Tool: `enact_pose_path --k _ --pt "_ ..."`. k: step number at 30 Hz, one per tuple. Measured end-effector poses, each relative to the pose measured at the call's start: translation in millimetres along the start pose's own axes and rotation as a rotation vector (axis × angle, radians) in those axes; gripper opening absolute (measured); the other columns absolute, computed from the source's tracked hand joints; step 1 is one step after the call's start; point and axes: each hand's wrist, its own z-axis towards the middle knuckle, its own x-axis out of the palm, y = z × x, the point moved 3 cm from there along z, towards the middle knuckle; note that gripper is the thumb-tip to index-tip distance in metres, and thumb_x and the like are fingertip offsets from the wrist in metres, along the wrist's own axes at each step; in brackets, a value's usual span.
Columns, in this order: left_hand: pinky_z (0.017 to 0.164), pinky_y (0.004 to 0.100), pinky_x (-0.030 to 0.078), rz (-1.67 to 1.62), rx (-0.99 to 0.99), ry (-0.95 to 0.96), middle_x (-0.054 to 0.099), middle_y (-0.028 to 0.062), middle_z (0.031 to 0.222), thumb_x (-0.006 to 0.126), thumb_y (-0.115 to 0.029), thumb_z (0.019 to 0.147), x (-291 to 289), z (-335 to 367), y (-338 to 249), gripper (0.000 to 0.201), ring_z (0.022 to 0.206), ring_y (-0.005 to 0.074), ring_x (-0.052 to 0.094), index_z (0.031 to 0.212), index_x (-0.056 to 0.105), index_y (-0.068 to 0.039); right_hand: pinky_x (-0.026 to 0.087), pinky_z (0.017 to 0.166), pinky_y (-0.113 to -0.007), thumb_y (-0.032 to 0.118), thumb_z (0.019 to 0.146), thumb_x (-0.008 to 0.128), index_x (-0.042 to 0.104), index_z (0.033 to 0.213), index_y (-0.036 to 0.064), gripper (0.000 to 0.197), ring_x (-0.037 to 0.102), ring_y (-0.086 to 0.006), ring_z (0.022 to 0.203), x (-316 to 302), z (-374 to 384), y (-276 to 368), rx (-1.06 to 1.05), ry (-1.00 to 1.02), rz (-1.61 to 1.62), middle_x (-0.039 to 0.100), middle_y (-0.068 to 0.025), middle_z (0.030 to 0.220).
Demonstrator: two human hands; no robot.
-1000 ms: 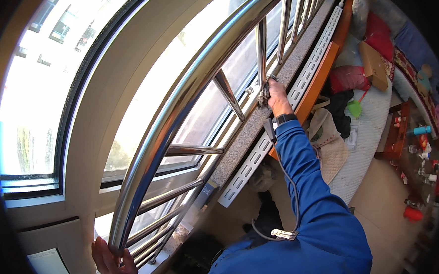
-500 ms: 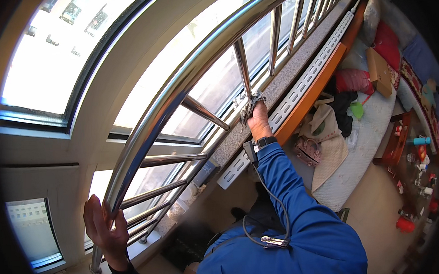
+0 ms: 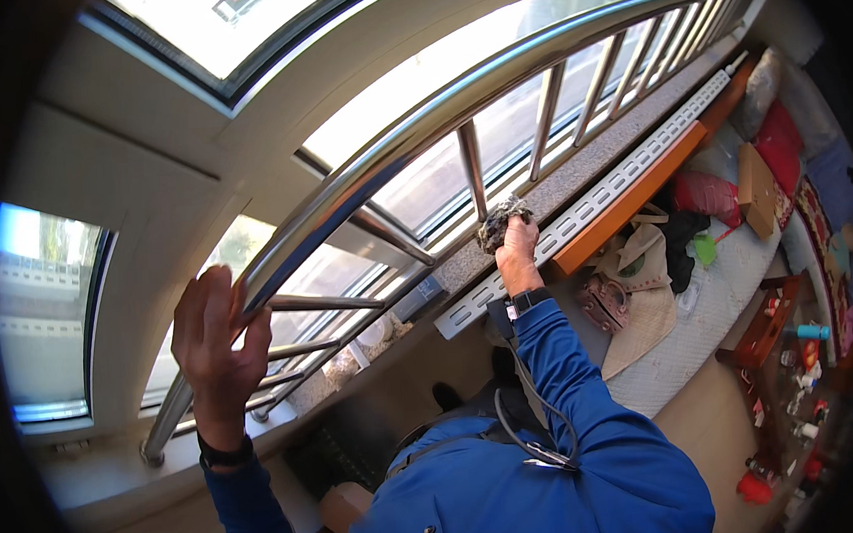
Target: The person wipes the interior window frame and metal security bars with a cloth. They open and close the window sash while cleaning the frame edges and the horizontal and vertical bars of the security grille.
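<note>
My right hand (image 3: pixel 519 255) is closed around a crumpled grey rag (image 3: pixel 501 223). The rag sits against the foot of an upright metal bar (image 3: pixel 472 172), just above the speckled stone sill (image 3: pixel 562 180). On the left, my left hand (image 3: pixel 216 340) holds the curved top rail of the shiny metal railing (image 3: pixel 391 145), with the thumb on the near side and the fingers over the rail. Parts of the rag are hidden by my right fingers.
Windows (image 3: pixel 48 306) stand behind the railing. Beside the sill runs a slotted white strip (image 3: pixel 623 155) with an orange board (image 3: pixel 635 198). To the right lie a pale mattress (image 3: pixel 714 314), a cardboard box (image 3: pixel 756 191), a pink bag (image 3: pixel 604 303) and a small red-brown wooden stool (image 3: pixel 763 345).
The view has shifted, with the windows and railing turned in it. My left hand sits farther up the rail. The rag in my right hand stays at the same bar's foot.
</note>
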Motion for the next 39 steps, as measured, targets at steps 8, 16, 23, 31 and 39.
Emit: enact_pose_path --k 8,16,23,31,39 --pt "0.097 0.0482 0.059 -0.022 0.098 -0.110 0.072 0.0211 0.126 0.088 -0.016 0.075 -6 -6 4 0.061 0.112 0.0400 0.070 0.132 0.068 -0.003 0.058 0.069 -0.041 0.028 0.105 0.055 0.070 0.094 0.0135 0.023 0.069 -0.0253 0.076 -14 -44 -71 0.422 0.203 -0.089 0.073 -0.0046 0.088" --pt "0.104 0.0526 0.057 -0.045 0.141 -0.291 0.068 0.0190 0.134 0.087 -0.022 0.084 -24 -15 2 0.055 0.120 0.0394 0.067 0.134 0.069 -0.011 0.061 0.068 -0.046 0.028 0.105 0.050 0.067 0.089 0.0123 0.028 0.070 -0.0282 0.070 16 -124 -91 0.683 0.446 0.097 0.072 -0.0074 0.080" --pt "0.112 0.0530 0.052 0.006 -0.025 -0.283 0.067 0.0213 0.136 0.082 -0.013 0.086 -65 -127 1 0.044 0.126 0.0396 0.066 0.127 0.070 -0.006 0.060 0.077 -0.041 0.025 0.105 0.049 0.071 0.094 0.0149 0.026 0.070 -0.0261 0.076 15 -169 -111 0.743 0.526 -0.109 0.074 -0.0060 0.086" --pt "0.092 0.0452 0.059 -0.097 -0.582 -0.057 0.071 0.0167 0.116 0.080 -0.003 0.078 -42 -330 -37 0.031 0.101 0.0347 0.071 0.109 0.073 -0.001 0.056 0.102 -0.053 0.033 0.106 0.053 0.072 0.113 0.0058 0.033 0.071 -0.0335 0.107 15 -253 -165 0.870 0.541 -0.181 0.076 -0.0132 0.114" --pt "0.090 0.0424 0.057 -0.282 -0.865 0.202 0.071 0.0131 0.114 0.079 -0.009 0.081 -27 -440 -104 0.029 0.102 0.0312 0.071 0.109 0.073 -0.004 0.059 0.092 -0.048 0.039 0.112 0.041 0.069 0.109 0.0031 0.045 0.070 -0.0299 0.096 39 -386 -259 1.122 0.744 -0.340 0.075 -0.0106 0.098"
